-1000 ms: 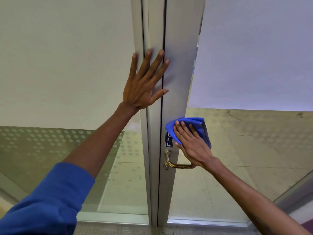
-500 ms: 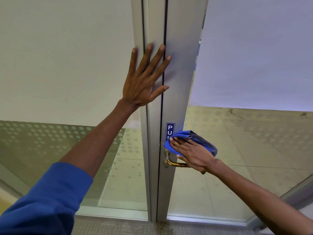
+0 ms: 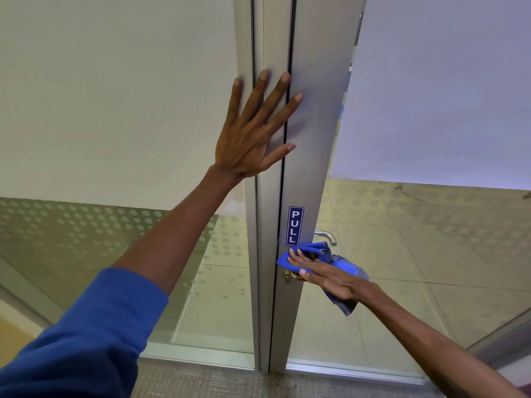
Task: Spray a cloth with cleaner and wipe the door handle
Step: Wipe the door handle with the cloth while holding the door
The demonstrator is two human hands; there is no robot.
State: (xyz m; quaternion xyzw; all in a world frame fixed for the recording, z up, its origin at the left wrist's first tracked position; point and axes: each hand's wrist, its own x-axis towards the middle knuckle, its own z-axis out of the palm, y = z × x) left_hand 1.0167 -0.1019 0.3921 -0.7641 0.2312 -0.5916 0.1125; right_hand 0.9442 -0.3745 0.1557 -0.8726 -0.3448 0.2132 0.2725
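1. A blue label [image 3: 295, 225] on the grey door frame [image 3: 313, 139] reads "PULL" in white capitals, set vertically, letter under letter. No other writing or brand can be read.
2. The left hand [image 3: 253, 139] lies flat on the frame well above the label, fingers spread wide across the dark seam between two metal profiles. Its grip holds nothing. A blue sleeve [image 3: 86, 340] covers that arm to the forearm.
3. The right hand [image 3: 330, 278] lies palm down on a blue cloth [image 3: 313, 254], fingers nearly straight and close together, pressing the cloth against the brass handle [image 3: 291, 275] just below the label. This is a flat press, not a pinch.
4. The cloth is bunched over the handle; a darker corner hangs down below the wrist. Only the handle's brass end beside the frame shows, the rest being hidden under cloth and hand.
5. A silver lever [image 3: 326, 236] shows through the glass [image 3: 431, 254] just above the cloth, on the far side of the door.
6. Frosted film covers the upper glass on both sides, with a dotted band below it.
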